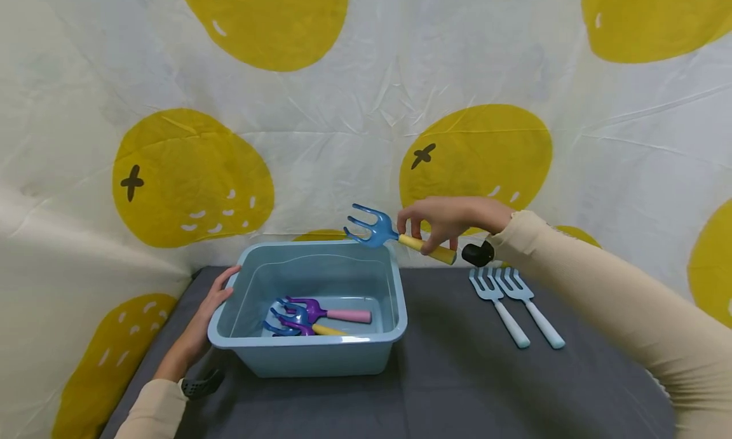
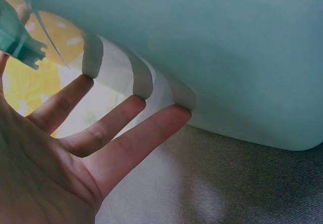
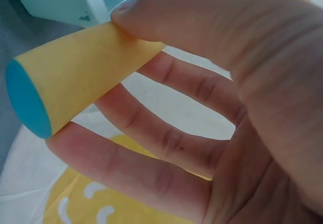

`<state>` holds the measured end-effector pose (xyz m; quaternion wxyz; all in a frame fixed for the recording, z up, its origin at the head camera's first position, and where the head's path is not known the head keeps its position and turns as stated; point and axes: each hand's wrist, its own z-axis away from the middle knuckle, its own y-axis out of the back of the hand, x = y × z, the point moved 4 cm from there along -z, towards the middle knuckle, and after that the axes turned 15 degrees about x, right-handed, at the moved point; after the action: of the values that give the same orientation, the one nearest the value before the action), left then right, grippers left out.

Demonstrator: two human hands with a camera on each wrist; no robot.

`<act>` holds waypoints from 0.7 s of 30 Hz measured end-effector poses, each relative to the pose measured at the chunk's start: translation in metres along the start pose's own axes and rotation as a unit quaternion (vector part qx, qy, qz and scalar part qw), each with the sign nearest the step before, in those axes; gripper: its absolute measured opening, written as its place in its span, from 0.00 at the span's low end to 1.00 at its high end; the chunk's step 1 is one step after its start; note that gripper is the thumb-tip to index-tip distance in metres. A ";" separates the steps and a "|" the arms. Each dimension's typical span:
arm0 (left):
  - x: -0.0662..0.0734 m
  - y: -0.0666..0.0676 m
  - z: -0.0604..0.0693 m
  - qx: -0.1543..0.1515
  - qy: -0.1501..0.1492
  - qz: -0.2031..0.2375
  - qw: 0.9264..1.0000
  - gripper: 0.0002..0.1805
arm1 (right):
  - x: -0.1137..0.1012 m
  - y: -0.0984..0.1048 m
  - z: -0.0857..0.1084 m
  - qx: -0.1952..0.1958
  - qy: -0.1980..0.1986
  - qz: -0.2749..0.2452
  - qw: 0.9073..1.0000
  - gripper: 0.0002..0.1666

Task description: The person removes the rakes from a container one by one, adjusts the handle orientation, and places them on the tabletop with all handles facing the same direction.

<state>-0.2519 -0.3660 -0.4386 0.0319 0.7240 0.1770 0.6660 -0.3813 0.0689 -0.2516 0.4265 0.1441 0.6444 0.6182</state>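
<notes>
In the head view my right hand (image 1: 440,220) pinches the yellow handle of a blue garden hand fork (image 1: 377,230) between thumb and fingertips. The fork is held above the right back rim of a light blue plastic tub (image 1: 320,357), tines pointing left. In the right wrist view the handle (image 3: 86,67) shows its blue end cap. My left hand (image 1: 203,318) is at the tub's left side; in the left wrist view its fingers (image 2: 146,141) are straight, tips touching the outer wall. Inside the tub lie a purple fork with a pink handle (image 1: 349,316) and a blue fork with a yellow handle (image 1: 328,330), overlapping.
Two pale blue forks, a left one (image 1: 503,312) and a right one (image 1: 534,309), lie side by side on the dark grey tabletop (image 1: 452,375), right of the tub. A white cloth with yellow shapes (image 1: 343,166) hangs behind the table.
</notes>
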 end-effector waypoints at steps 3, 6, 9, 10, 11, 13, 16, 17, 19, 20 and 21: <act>-0.001 0.002 0.000 0.000 0.004 0.005 1.000 0.32 | 0.008 0.001 0.006 0.010 -0.010 -0.015 1.000 0.29; -0.002 0.002 0.001 -0.002 0.005 0.005 1.000 0.33 | 0.018 0.001 0.013 0.023 -0.013 -0.035 0.999 0.29; -0.002 0.002 0.001 -0.004 0.003 0.006 1.000 0.32 | 0.034 -0.001 0.021 0.040 -0.017 -0.062 0.997 0.29; -0.002 0.002 0.001 -0.005 0.001 0.006 1.000 0.32 | 0.040 -0.003 0.023 0.045 -0.018 -0.072 0.996 0.29; -0.002 0.002 0.001 -0.005 0.000 0.007 1.000 0.32 | 0.046 -0.005 0.025 0.050 -0.020 -0.084 0.995 0.29; -0.001 0.002 0.001 -0.006 -0.002 0.007 1.000 0.32 | 0.058 -0.009 0.030 0.060 -0.025 -0.110 0.992 0.29; -0.001 0.002 0.000 -0.007 -0.002 0.007 1.000 0.32 | 0.077 -0.019 0.036 0.072 -0.038 -0.147 0.986 0.29; -0.001 0.002 0.000 -0.007 -0.001 0.005 1.000 0.32 | 0.083 -0.023 0.038 0.077 -0.042 -0.160 0.983 0.29; 0.000 0.002 -0.001 -0.006 0.001 0.003 1.000 0.32 | 0.095 -0.031 0.042 0.085 -0.053 -0.185 0.978 0.30; 0.000 0.002 -0.001 -0.007 0.001 0.003 1.000 0.33 | 0.102 -0.035 0.044 0.089 -0.061 -0.198 0.974 0.31; 0.000 0.003 -0.002 -0.006 0.001 0.003 1.000 0.33 | 0.108 -0.039 0.046 0.092 -0.070 -0.211 0.971 0.32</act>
<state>-0.2530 -0.3688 -0.4376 0.0345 0.7233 0.1711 0.6682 -0.3983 0.1691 -0.3218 0.5762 0.0860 0.6832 0.4402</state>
